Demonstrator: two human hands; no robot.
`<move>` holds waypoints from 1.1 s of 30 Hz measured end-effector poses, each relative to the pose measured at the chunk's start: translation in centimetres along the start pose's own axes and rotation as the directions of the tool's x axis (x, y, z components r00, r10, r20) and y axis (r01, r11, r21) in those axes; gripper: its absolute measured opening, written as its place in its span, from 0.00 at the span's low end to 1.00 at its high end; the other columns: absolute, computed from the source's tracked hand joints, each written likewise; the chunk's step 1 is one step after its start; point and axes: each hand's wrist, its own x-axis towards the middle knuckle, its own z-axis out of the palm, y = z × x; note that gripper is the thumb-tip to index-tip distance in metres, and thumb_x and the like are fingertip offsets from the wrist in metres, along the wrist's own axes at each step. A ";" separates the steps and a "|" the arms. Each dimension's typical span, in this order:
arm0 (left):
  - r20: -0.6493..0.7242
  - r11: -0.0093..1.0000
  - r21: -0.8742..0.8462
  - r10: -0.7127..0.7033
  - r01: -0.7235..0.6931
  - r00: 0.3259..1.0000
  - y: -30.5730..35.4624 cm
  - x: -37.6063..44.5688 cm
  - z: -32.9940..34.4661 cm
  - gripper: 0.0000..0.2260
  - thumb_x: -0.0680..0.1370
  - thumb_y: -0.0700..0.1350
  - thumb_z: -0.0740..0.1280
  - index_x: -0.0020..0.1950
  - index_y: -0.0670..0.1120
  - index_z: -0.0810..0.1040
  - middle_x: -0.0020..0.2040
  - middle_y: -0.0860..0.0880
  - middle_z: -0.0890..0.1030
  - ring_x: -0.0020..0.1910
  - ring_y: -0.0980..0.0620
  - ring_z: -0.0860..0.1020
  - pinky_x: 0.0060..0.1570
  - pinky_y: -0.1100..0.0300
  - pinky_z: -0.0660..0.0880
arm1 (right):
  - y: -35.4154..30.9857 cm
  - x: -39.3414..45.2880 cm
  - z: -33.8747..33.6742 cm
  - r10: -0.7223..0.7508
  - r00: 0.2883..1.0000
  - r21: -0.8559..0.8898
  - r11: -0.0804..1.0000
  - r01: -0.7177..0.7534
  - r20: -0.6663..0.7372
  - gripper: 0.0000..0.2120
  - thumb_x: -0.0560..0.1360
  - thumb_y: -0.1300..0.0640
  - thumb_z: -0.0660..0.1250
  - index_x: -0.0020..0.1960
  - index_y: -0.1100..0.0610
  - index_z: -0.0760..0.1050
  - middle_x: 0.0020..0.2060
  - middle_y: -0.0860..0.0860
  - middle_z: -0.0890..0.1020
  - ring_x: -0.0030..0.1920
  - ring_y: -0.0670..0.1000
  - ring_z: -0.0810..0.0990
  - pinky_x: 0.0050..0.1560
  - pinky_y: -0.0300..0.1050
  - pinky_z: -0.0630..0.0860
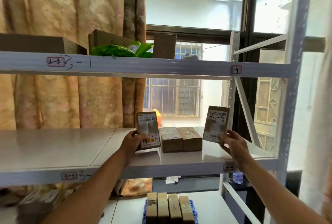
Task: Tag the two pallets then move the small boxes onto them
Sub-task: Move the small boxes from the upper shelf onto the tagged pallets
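My left hand [132, 143] grips a small brown box [148, 130] with a white label, held upright above the middle shelf [53, 148]. My right hand [233, 144] holds a second small labelled box [215, 124] upright by its lower edge. Between them two more small boxes [181, 139] lie side by side on the shelf. On the shelf below, a blue pallet [193, 209] carries several small boxes [168, 207] standing in a row.
A white metal rack has tags on its beams. The top shelf [143, 65] holds cardboard boxes and a green bag [116, 50]. A curtain hangs behind on the left, a window on the right. A water bottle [237, 178] stands low right.
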 end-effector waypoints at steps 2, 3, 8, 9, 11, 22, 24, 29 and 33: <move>0.017 1.000 -0.024 0.010 -0.010 1.000 0.6 -2.2 -0.1 0.15 0.76 0.33 0.71 0.62 0.36 0.77 0.57 0.35 0.83 0.48 0.40 0.85 0.40 0.56 0.84 | -1.0 -2.3 0.4 -0.009 0.999 -0.010 1.000 0.009 0.048 0.13 0.78 0.59 0.73 0.60 0.50 0.78 0.57 0.55 0.85 0.58 0.55 0.84 0.60 0.52 0.81; 0.030 0.999 -0.045 0.009 -0.008 1.000 1.0 -3.3 -0.3 0.14 0.76 0.33 0.70 0.61 0.35 0.77 0.58 0.35 0.83 0.47 0.41 0.84 0.38 0.57 0.84 | -1.5 -3.6 0.7 -0.014 0.997 -0.023 1.000 0.015 0.071 0.15 0.77 0.58 0.74 0.63 0.51 0.78 0.57 0.56 0.85 0.58 0.56 0.84 0.59 0.51 0.81; 0.149 0.992 -0.130 0.021 -0.001 0.989 1.9 -9.1 -1.9 0.15 0.77 0.34 0.71 0.63 0.37 0.77 0.57 0.36 0.84 0.49 0.39 0.85 0.42 0.56 0.84 | -4.0 -10.9 3.1 -0.068 0.989 -0.073 0.994 0.078 0.129 0.19 0.76 0.51 0.76 0.65 0.50 0.77 0.57 0.52 0.85 0.57 0.53 0.86 0.57 0.49 0.84; 0.176 0.991 -0.132 0.025 -0.002 0.984 1.9 -10.1 -2.4 0.16 0.76 0.36 0.72 0.63 0.38 0.77 0.57 0.38 0.85 0.51 0.40 0.86 0.46 0.54 0.84 | -4.3 -12.3 3.7 -0.065 0.988 -0.072 0.995 0.076 0.141 0.17 0.76 0.51 0.76 0.63 0.48 0.78 0.56 0.52 0.86 0.56 0.53 0.86 0.56 0.47 0.84; 0.240 0.994 -0.111 0.029 -0.002 0.970 1.7 -12.3 -3.5 0.21 0.72 0.41 0.75 0.64 0.41 0.78 0.56 0.40 0.86 0.55 0.40 0.85 0.55 0.49 0.81 | -4.6 -15.5 4.8 -0.038 0.981 -0.074 0.996 0.053 0.189 0.16 0.75 0.51 0.76 0.61 0.46 0.79 0.55 0.51 0.87 0.56 0.53 0.87 0.55 0.47 0.84; 0.366 0.999 -0.016 -0.037 0.046 0.930 -2.4 -22.6 -8.5 0.23 0.70 0.47 0.77 0.64 0.48 0.79 0.57 0.45 0.86 0.57 0.43 0.84 0.56 0.49 0.82 | -0.7 -28.3 7.2 0.241 0.880 -0.141 0.970 -0.200 0.409 0.22 0.73 0.51 0.76 0.66 0.51 0.79 0.59 0.57 0.86 0.59 0.55 0.85 0.55 0.49 0.84; 0.404 0.996 -0.033 -0.058 0.078 0.913 -3.2 -23.8 -9.4 0.21 0.73 0.43 0.75 0.66 0.46 0.77 0.57 0.44 0.85 0.57 0.43 0.84 0.52 0.52 0.82 | 0.3 -29.3 7.3 0.276 0.874 -0.133 0.961 -0.242 0.401 0.27 0.72 0.53 0.76 0.69 0.53 0.76 0.59 0.58 0.86 0.60 0.57 0.85 0.61 0.57 0.82; 0.335 0.979 -0.064 -0.160 0.192 0.929 -6.3 -25.4 -11.1 0.18 0.76 0.37 0.72 0.65 0.45 0.77 0.56 0.42 0.86 0.54 0.44 0.85 0.47 0.57 0.82 | 2.4 -30.6 8.4 0.322 0.864 -0.171 0.946 -0.276 0.386 0.25 0.72 0.57 0.74 0.68 0.55 0.75 0.56 0.59 0.87 0.59 0.60 0.85 0.66 0.66 0.77; 0.280 0.944 -0.025 -0.310 0.329 0.909 -11.1 -25.3 -12.3 0.17 0.75 0.38 0.72 0.63 0.42 0.78 0.52 0.43 0.87 0.50 0.45 0.86 0.46 0.56 0.83 | 6.3 -31.3 8.4 0.415 0.831 -0.216 0.908 -0.358 0.369 0.22 0.76 0.59 0.73 0.68 0.57 0.73 0.53 0.60 0.87 0.54 0.60 0.87 0.55 0.55 0.84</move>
